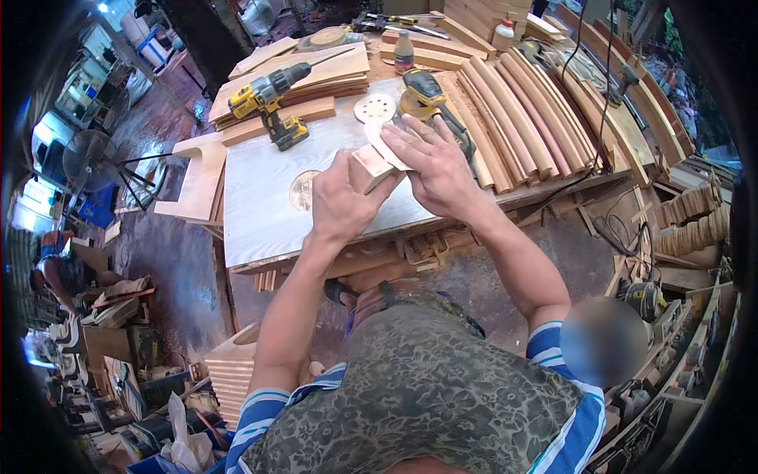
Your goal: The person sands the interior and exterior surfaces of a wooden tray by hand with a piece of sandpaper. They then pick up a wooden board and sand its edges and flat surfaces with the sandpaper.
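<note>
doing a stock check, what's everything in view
wood block: one, tan, in the left hand
sheet: one, cream, under the right hand
perforated disc: one, whitish, beyond the block
sander: one, yellow and black, right of disc
drill: one, yellow and black, left of disc
small bottle: one, brownish, behind sander
capped bottle: one, white and red, top right
curved strips: several, tan to reddish, right of sander
stacked boards: several, tan, behind drill
panel: one, grey, beneath hands
round patch: one, tan, on panel
fan: one, dark, far left
person: one, colours unclear, far left
edge clutter: countless, mixed, too small to tell
left hand: one, bare, holding block
right hand: one, bare, on sheet
sleeves: two, blue and white, bottom
</note>
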Motion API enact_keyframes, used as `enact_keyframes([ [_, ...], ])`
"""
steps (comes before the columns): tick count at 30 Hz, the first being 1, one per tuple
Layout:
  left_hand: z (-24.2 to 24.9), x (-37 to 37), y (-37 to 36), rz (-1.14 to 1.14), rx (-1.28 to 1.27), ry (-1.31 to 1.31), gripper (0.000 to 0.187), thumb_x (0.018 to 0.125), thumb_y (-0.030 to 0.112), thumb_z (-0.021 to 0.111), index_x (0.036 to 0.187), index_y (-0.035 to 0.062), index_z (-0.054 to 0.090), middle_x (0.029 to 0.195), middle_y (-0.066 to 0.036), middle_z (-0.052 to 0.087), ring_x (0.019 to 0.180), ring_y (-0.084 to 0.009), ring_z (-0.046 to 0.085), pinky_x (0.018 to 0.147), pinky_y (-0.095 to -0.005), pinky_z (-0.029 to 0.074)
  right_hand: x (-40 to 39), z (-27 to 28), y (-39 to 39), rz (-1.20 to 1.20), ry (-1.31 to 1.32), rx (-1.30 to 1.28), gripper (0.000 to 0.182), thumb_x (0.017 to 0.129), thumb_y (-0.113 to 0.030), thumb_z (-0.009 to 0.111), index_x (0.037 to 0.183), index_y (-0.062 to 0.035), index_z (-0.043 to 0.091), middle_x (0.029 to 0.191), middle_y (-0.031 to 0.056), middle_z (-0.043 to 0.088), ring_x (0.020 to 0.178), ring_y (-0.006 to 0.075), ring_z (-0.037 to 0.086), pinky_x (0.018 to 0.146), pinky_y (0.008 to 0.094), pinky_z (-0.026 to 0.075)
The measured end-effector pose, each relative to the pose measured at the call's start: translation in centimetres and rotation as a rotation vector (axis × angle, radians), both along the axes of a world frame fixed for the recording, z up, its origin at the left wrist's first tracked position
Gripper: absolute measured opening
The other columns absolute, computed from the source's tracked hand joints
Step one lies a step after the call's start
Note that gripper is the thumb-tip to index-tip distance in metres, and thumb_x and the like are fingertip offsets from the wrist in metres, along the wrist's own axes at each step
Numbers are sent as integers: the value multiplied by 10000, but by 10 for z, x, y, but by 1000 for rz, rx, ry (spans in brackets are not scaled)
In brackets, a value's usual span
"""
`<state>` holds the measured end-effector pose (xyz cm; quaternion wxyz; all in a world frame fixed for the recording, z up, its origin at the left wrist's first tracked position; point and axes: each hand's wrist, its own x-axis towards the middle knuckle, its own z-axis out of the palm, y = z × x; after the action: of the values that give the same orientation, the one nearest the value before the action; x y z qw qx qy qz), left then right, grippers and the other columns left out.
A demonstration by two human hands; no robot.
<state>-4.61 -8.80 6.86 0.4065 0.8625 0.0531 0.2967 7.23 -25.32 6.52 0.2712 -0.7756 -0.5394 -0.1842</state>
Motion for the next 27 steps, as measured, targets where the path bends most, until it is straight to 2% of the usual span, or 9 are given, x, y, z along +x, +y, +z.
enact_keyframes([
  [4, -3, 4, -3, -31, 60, 41, 437, 825, 216, 880, 1140, 3, 666, 963, -201, 786, 914, -333, 796, 788, -395, 606, -39, 15, 1, 103, 2, 102, 657, 870, 33, 581, 1501, -147, 613, 1524, 92, 633, 1489, 375, 500, 1263, 647, 254],
  [9, -3, 3, -8, 9, 85, -61, 390, 842, 189, 856, 1162, 8, 723, 939, -194, 788, 870, -342, 799, 749, -409, 610, 5, -14, -4, -49, -59, 36, 642, 859, 1, 572, 1492, -99, 610, 1511, 130, 637, 1486, 352, 508, 1279, 633, 238],
  [11, -9, 4, -2, -14, 101, -56, 353, 845, 183, 866, 1095, 2, 694, 932, -198, 784, 845, -363, 796, 699, -434, 619, -16, -5, -5, -6, -58, 29, 659, 851, 13, 556, 1498, -106, 607, 1526, 121, 625, 1487, 345, 507, 1284, 624, 231],
  [13, -13, 2, 3, -124, 145, -120, 397, 846, 198, 880, 1119, 3, 669, 930, -212, 779, 841, -365, 793, 706, -427, 615, -38, 12, -4, 140, -67, 104, 625, 859, -51, 632, 1481, -105, 607, 1506, 105, 643, 1472, 351, 520, 1243, 682, 282],
  [17, -6, -12, -2, -2, 111, -113, 432, 839, 171, 866, 1176, 5, 652, 955, -215, 777, 882, -365, 791, 738, -412, 610, 22, -40, -2, -148, -85, 74, 595, 859, -58, 636, 1449, -138, 646, 1497, 74, 655, 1423, 347, 573, 1229, 687, 301],
  [19, -6, -11, -2, -4, 126, -106, 448, 832, 171, 874, 1180, 3, 648, 949, -215, 776, 881, -364, 792, 733, -413, 608, 11, -30, 3, -165, -36, 79, 564, 875, -63, 633, 1435, -129, 656, 1483, 74, 667, 1414, 352, 582, 1228, 688, 305],
  [21, -13, -8, 1, 2, 77, -152, 443, 824, 188, 894, 1145, -4, 656, 928, -213, 772, 867, -365, 791, 728, -415, 605, -35, -13, 13, 64, -5, 206, 640, 847, 34, 606, 1468, -116, 632, 1493, 90, 659, 1427, 335, 573, 1262, 615, 304],
  [23, -18, -15, 5, -64, 22, -95, 436, 809, 195, 910, 1108, -7, 666, 916, -214, 766, 843, -364, 785, 728, -413, 600, -45, 0, 12, 107, -25, 165, 641, 843, 36, 599, 1462, -127, 639, 1478, 84, 672, 1425, 329, 576, 1264, 620, 302],
  [27, -18, -20, 1, 38, -23, -137, 440, 816, 189, 909, 1123, -16, 671, 924, -206, 768, 834, -323, 782, 728, -402, 597, 17, -28, 4, -158, -10, 74, 647, 870, 63, 545, 1473, -153, 638, 1461, 81, 684, 1431, 338, 571, 1256, 669, 274],
])
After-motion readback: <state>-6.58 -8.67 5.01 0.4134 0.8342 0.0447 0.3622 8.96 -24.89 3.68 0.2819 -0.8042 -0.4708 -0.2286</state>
